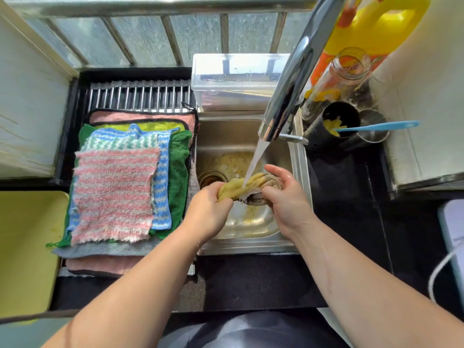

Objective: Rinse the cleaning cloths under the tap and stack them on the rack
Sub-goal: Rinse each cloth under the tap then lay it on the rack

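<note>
Over the steel sink (298, 169) I hold a twisted yellow and grey cloth (247, 185) under running water from the chrome tap (291, 81). My left hand (209, 209) grips its yellow end and my right hand (283, 194) grips its grey end. Left of the sink, a metal rack (140, 95) carries a pile of several cloths, with a pink and white striped cloth (114, 194) on top, blue striped and green ones under it.
A clear plastic box (236, 79) stands behind the sink. At the right are a yellow jug (379, 23), a glass jar (341, 74) and a black holder (336, 124) with a blue utensil. A yellow board (25, 249) lies at the far left. The countertop is black.
</note>
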